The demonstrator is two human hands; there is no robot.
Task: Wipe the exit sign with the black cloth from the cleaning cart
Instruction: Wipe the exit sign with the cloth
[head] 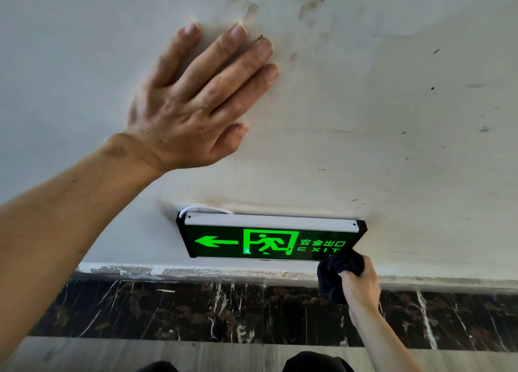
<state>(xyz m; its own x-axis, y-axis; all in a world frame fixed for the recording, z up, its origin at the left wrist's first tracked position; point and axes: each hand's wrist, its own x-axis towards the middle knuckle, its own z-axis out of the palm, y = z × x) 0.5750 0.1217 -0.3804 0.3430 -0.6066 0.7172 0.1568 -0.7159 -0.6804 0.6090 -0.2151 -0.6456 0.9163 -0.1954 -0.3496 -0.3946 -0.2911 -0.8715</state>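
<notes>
From the head view, the person's left hand lies flat on the white wall, well above the sign, with the fingers spread and straight, so its grip is apart and holds nothing. The wall around it carries dark smudges and small marks.

The exit sign is mounted low on this wall, just above the dark marble skirting. It glows green, with an arrow to the left, a running figure and the word EXIT. A thin white cable comes out behind its upper left corner.

The right hand is at the lower right corner of the sign. Its grip is closed tightly around the black cloth, which is bunched up and touches that corner of the sign; part of the cloth hangs down in front of the skirting.
</notes>
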